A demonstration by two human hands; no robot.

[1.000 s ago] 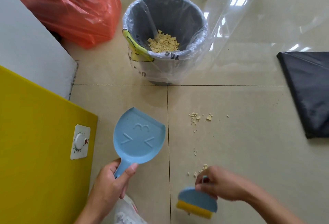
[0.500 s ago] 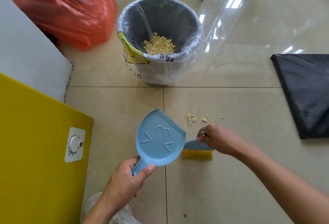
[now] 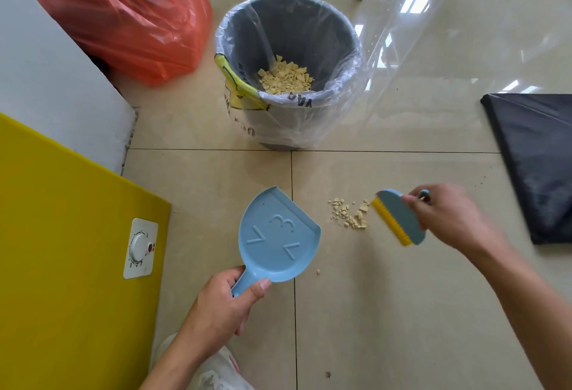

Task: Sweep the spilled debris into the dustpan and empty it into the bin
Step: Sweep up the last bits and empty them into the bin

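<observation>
Head view, landmark = bin [image 3: 288,79]: grey bucket with a clear liner, standing on the tiled floor [image 3: 387,296], a heap of pale yellow chips in its bottom. Spilled debris [image 3: 348,214]: small cluster of the same chips on the floor, nearer the camera than the bin and a bit right of it; one stray chip lies nearer still, just off the dustpan's right edge. Dustpan [image 3: 278,234]: blue, empty, nearer the camera than the bin, mouth angled up-right toward the debris but not touching it. Left hand [image 3: 223,303]: grip wrapped tight on the dustpan handle, thumb on top. Brush [image 3: 399,217]: blue back, yellow bristles, just right of the debris, bristle edge touching or nearly touching the outermost chips, can't tell which. Right hand [image 3: 448,216]: grip pinched on the brush's top end, slightly motion-blurred. Left of the bin: red plastic bag [image 3: 123,14]. Far right of the bin: black sheet [image 3: 538,157] flat on the floor. Yellow panel [image 3: 62,250] with a white dial, well left of the dustpan
</observation>
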